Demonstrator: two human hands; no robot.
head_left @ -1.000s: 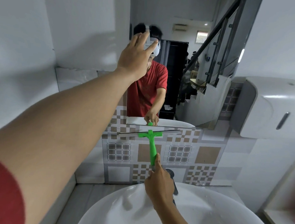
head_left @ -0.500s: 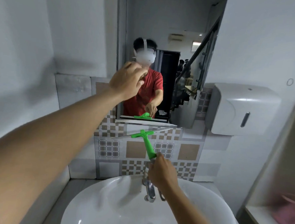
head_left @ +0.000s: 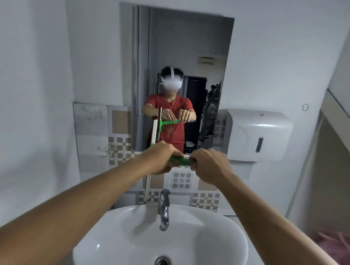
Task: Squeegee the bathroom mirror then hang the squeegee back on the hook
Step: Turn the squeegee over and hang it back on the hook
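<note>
We gripped the green squeegee [head_left: 180,160] with both hands in front of the mirror's [head_left: 190,45] lower edge. Our left hand [head_left: 159,158] was clenched on the handle near the blade; our right hand [head_left: 208,166] was clenched on the handle's end. The handle lay level, and the blade [head_left: 148,183] stood upright at the left, its lower tip just beside the faucet [head_left: 164,208]. The sink [head_left: 215,244] sat below our arms. The wall dispenser [head_left: 256,134] stood well apart to the right, leaving open room on both sides.
</note>
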